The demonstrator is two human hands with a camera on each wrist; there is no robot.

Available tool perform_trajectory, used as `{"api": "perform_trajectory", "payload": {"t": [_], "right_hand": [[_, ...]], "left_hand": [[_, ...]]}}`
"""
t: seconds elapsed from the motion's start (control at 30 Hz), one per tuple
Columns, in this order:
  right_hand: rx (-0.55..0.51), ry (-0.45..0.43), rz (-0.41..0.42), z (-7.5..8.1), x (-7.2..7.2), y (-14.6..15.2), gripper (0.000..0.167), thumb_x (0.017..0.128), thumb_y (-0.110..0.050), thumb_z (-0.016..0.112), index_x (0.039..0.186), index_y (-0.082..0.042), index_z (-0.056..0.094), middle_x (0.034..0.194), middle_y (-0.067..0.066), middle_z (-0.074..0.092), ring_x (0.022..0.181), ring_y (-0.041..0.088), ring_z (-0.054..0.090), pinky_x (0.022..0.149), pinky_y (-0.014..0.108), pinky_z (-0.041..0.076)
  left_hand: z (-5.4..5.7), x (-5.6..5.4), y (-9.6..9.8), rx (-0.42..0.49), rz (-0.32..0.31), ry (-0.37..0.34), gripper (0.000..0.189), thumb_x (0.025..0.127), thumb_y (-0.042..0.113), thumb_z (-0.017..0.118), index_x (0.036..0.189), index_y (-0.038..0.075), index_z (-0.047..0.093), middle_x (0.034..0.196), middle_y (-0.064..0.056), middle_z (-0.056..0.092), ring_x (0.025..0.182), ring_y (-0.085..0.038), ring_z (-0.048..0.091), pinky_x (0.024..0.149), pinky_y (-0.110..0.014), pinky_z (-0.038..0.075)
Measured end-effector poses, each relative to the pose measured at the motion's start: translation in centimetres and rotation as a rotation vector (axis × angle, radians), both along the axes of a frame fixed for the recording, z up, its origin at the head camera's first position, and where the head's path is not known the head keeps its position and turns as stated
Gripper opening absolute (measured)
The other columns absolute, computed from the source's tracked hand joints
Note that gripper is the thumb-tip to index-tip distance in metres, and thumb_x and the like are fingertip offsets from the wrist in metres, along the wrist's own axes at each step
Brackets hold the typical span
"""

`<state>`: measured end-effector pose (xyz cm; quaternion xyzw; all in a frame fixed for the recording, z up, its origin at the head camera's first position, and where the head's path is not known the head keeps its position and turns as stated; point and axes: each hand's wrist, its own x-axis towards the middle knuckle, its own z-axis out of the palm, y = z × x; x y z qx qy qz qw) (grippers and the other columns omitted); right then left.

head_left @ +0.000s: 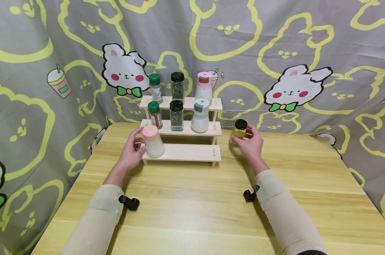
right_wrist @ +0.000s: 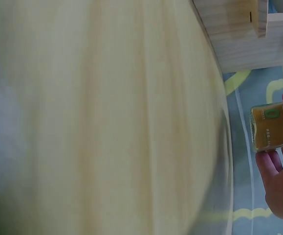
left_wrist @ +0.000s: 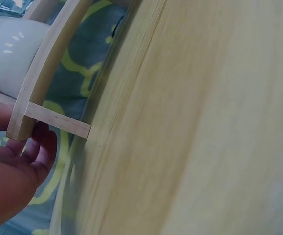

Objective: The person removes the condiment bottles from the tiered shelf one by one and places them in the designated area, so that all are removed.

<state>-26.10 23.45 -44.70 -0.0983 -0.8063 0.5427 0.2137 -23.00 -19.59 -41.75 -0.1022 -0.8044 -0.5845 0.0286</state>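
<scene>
A shaker jar with a pink cap (head_left: pixel 151 133) stands at the left end of the wooden rack's lowest shelf (head_left: pixel 189 152). Beside it is my left hand (head_left: pixel 131 150), fingers loosely bent. In the left wrist view those fingers (left_wrist: pixel 42 149) hang past the shelf's end rather than round the white jar body (left_wrist: pixel 14 51); whether the thumb touches jar or shelf is hidden. To the right of the rack, my right hand (head_left: pixel 251 142) grips a small glass spice jar with a black lid (head_left: pixel 241 124). Its contents look yellow-brown through the glass (right_wrist: pixel 271 128).
The two upper shelves hold several spice bottles, including a green-capped bottle (head_left: pixel 155 113), a black-capped herb bottle (head_left: pixel 176 117) and a grey-capped shaker (head_left: pixel 200 118). A patterned curtain (head_left: pixel 243 46) hangs behind the wooden table (head_left: pixel 186 212).
</scene>
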Motion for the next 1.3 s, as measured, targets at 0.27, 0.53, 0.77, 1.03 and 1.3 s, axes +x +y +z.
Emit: {"api": "perform_trajectory", "payload": {"t": [0.27,0.53,0.77,1.03,1.3], "right_hand": [[-0.02,-0.044,0.051,-0.8,-1.0,0.6,0.064,0.074,-0.009,0.089,0.131,-0.008,0.059,0.123,0.016,0.059,0.109,0.032,0.058,0.094,0.044,0.048],[-0.021,-0.05,0.074,-1.9,-1.7,1.2,0.066,0.073,-0.009,0.089,0.132,-0.008,0.058,0.123,0.016,0.059,0.109,0.033,0.059,0.094,0.044,0.048],[-0.023,-0.067,0.077,-2.7,-2.3,1.8,0.069,0.075,-0.007,0.088,0.136,-0.008,0.056,0.125,0.016,0.057,0.111,0.031,0.059,0.095,0.042,0.048],[-0.032,-0.061,0.072,-2.3,-2.8,1.8,0.07,0.075,-0.009,0.088,0.137,-0.008,0.055,0.127,0.016,0.056,0.112,0.032,0.058,0.096,0.042,0.047],[-0.052,-0.087,0.058,-2.7,-2.5,1.8,0.07,0.075,-0.008,0.088,0.137,-0.009,0.054,0.129,0.016,0.055,0.114,0.031,0.056,0.097,0.041,0.046]], "left_hand": [[-0.2,0.2,-0.2,0.003,-0.004,-0.007,0.072,0.09,-0.021,0.048,0.154,0.007,0.029,0.117,-0.03,0.047,0.102,-0.039,0.045,0.085,-0.039,0.035],[-0.6,0.2,-0.4,0.012,0.002,0.007,0.07,0.09,-0.021,0.049,0.152,0.007,0.032,0.114,-0.029,0.048,0.098,-0.039,0.046,0.081,-0.036,0.037],[-1.8,-0.5,-0.5,0.012,0.005,0.017,0.074,0.091,-0.02,0.049,0.154,0.013,0.031,0.115,-0.027,0.049,0.096,-0.036,0.047,0.08,-0.034,0.038],[-3.5,-2.3,-1.3,0.0,0.027,0.031,0.078,0.092,-0.019,0.05,0.155,0.023,0.031,0.118,-0.022,0.049,0.101,-0.033,0.047,0.083,-0.035,0.038],[-1.9,-0.8,-0.8,0.023,-0.008,0.024,0.072,0.091,-0.02,0.048,0.154,0.01,0.03,0.117,-0.03,0.047,0.099,-0.039,0.045,0.081,-0.038,0.036]]}}
